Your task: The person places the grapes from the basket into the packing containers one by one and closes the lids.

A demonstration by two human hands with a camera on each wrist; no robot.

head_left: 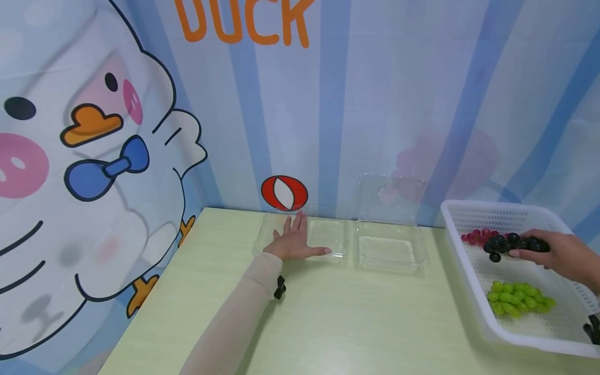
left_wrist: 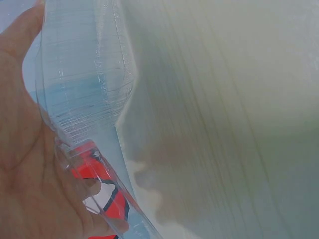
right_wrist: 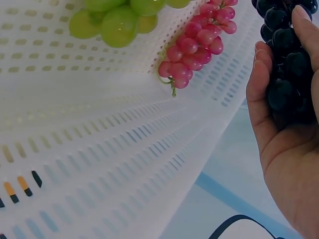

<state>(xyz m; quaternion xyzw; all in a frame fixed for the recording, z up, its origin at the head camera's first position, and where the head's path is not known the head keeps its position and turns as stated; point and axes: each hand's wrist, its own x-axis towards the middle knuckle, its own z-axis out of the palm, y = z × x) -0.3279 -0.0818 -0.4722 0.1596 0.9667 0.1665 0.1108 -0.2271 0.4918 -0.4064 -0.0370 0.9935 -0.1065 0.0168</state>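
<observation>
I took the step in hand to be picking fruit: my right hand (head_left: 562,256) pinched the black grapes (head_left: 503,243), fingers curled snugly, over the white basket (head_left: 487,271) at my 2 o'clock. My left hand (head_left: 294,242) lay spread, gripping nothing, against the clear container (head_left: 328,234) at 12 o'clock. The next move, I judged, called for clearing the basket's wall and carrying toward 9 o'clock, gently. Below my grip, red grapes (head_left: 478,237) lay toward 9 o'clock and green grapes (head_left: 519,299) toward 6. The second container (head_left: 391,255), at 1 o'clock, stood lid-up; I saw no fruit in either.
</observation>
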